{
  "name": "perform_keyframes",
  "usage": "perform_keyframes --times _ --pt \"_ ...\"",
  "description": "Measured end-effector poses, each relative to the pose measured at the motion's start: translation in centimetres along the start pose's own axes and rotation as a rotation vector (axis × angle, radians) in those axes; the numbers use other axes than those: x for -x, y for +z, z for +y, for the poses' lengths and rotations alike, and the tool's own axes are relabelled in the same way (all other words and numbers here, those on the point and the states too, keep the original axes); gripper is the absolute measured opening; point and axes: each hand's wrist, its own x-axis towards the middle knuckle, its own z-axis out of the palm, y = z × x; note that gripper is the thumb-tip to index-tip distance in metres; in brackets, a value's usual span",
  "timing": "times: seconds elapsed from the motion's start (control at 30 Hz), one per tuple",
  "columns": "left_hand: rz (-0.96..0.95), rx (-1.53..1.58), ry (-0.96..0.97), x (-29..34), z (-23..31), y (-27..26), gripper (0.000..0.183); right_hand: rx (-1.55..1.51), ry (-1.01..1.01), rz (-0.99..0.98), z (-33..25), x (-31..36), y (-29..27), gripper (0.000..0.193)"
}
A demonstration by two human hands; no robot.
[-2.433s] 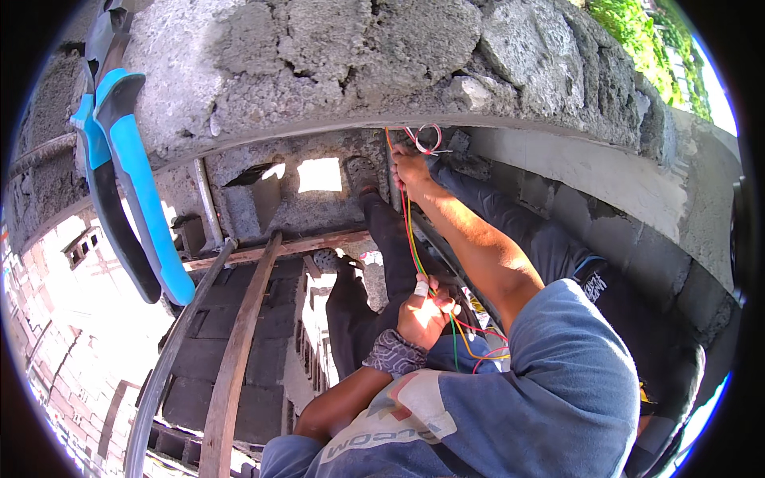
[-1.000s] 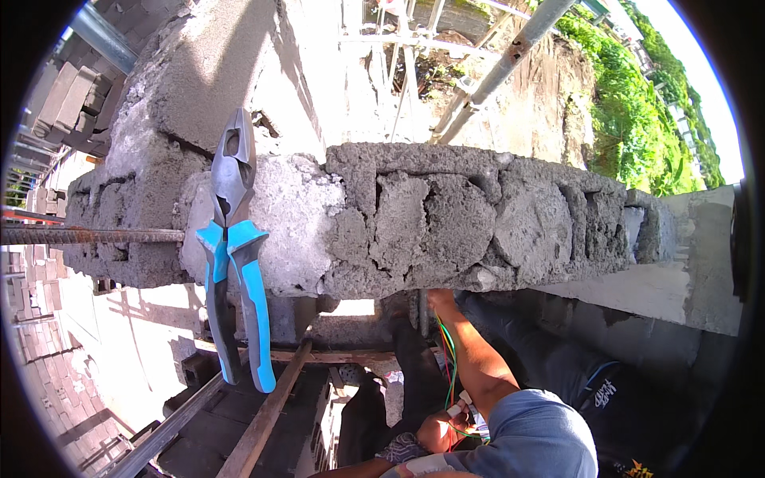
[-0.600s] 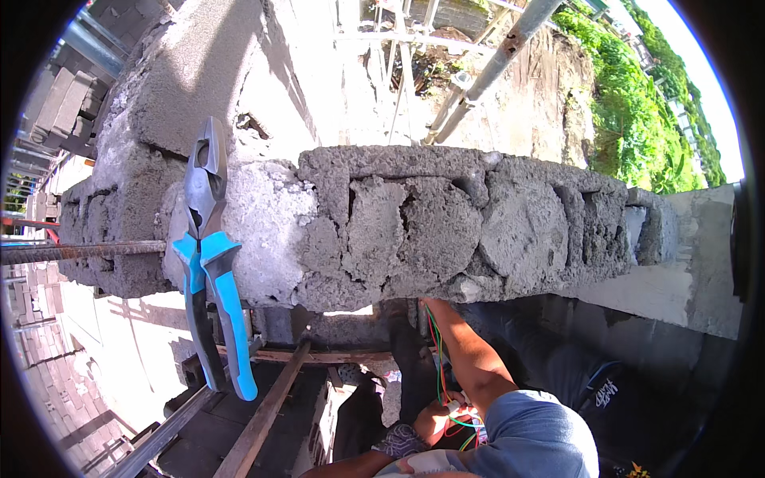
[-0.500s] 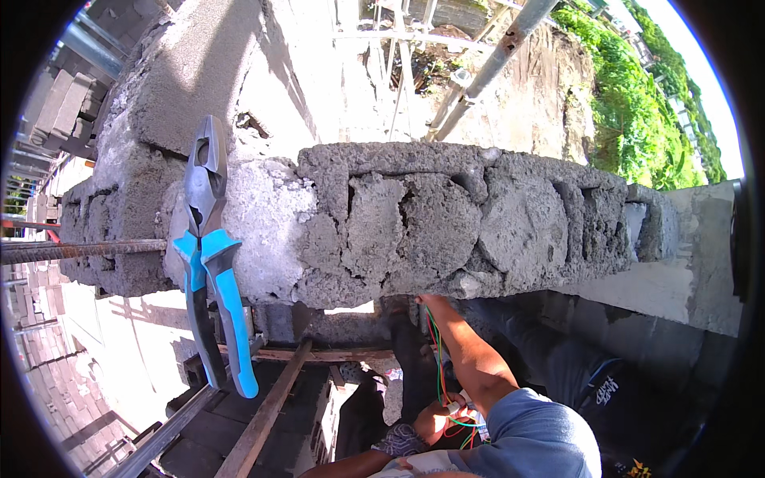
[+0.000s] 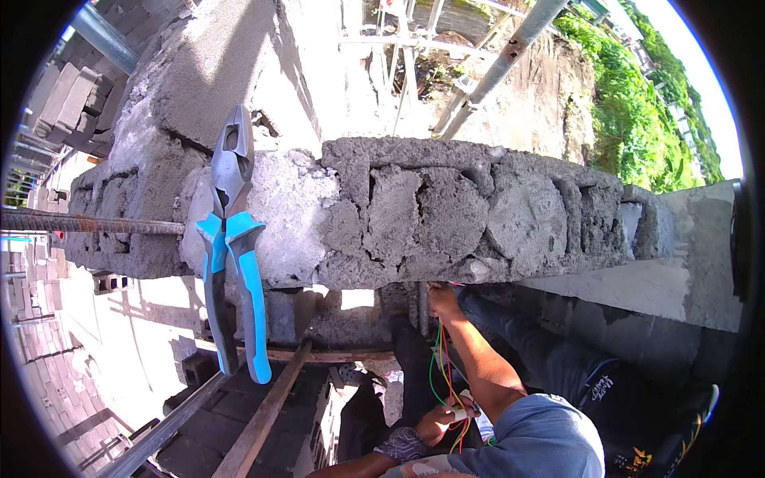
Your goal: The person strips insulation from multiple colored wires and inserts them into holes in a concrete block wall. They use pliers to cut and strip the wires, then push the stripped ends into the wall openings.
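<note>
My right arm, in a blue-grey sleeve, reaches up to the near side of a rough concrete block wall [image 5: 454, 207]. There my right hand [image 5: 443, 301] is closed, partly under the wall's edge, on thin red, green and yellow electrical wires [image 5: 440, 350]. Something small and red shows at its fingertips. Lower down, in front of my body, my left hand [image 5: 435, 424] grips the same wires around a small white piece [image 5: 460, 414] I cannot make out. Pliers [image 5: 253, 279] with blue and grey handles lie on the wall top, left of both hands.
A rusty rebar [image 5: 103, 225] juts in from the left. Below the wall stand a wooden plank [image 5: 271, 414] and a metal pipe [image 5: 171, 422]. Someone's dark clothing [image 5: 629, 414] is close at my right. Scaffold pipes [image 5: 502, 68] rise beyond the wall.
My right hand shows more fully below the wall edge, and the wires hang differently between my hands. The wall and pliers have shifted in the picture as the view moved.
</note>
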Motion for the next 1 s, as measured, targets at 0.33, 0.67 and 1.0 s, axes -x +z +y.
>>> perform_keyframes --times 0.33,0.67,1.0 --pt "-0.181 0.195 -0.298 1.3 -2.7 -1.3 0.022 -0.639 0.367 -0.16 0.2 2.3 -2.2 0.013" --pt "-0.129 0.217 -0.403 2.9 -2.3 -2.4 0.018 -0.369 0.675 -0.108 -1.6 -1.6 3.3 0.027" --pt "0.103 -0.09 -0.346 5.0 -1.9 -1.2 0.046 -0.291 0.57 -0.235 -2.7 -0.6 0.9 0.024"
